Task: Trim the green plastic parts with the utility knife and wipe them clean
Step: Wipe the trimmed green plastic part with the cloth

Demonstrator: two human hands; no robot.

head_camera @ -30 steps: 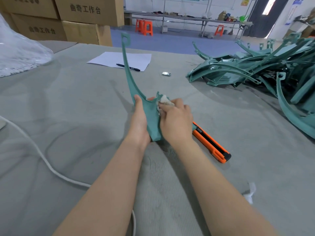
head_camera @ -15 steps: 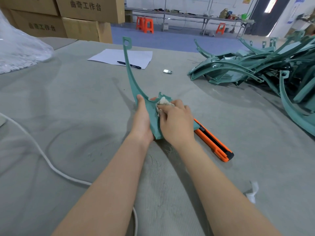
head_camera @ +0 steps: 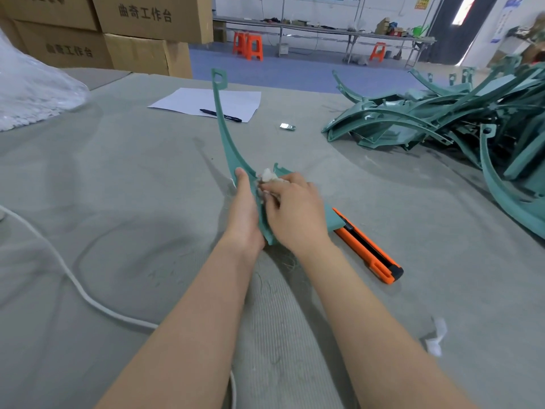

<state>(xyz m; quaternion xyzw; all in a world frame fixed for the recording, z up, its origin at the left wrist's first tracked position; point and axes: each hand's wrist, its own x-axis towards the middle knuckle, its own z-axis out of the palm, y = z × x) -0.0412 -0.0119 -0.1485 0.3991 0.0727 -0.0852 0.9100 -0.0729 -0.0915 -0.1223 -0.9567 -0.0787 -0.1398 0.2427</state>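
Gray table [head_camera: 132,202] holds the knife [head_camera: 367,247] at four o'clock. Left hand [head_camera: 244,208] grips the green part [head_camera: 227,143], right hand [head_camera: 295,214] pinches a rag [head_camera: 268,175]; rub gently, hold steady.

The right hand [head_camera: 295,214] covers most of the cloth [head_camera: 267,175]. The part [head_camera: 227,134] hides one end of the knife [head_camera: 368,249]. The right edge cuts off the pile [head_camera: 442,119]. The thing [head_camera: 287,126] by the paper [head_camera: 188,101] is too small to identify.

Lighting bright and even, from overhead. Soft, diffuse shadows lie on the grey felt-covered table [head_camera: 118,202] left of the arms. The tall lit doorway [head_camera: 463,10] is overexposed. Wide-angle bending at the borders; the heap of green curved plastic parts [head_camera: 442,122] smears rightward. The right hand [head_camera: 295,214] is slightly soft.
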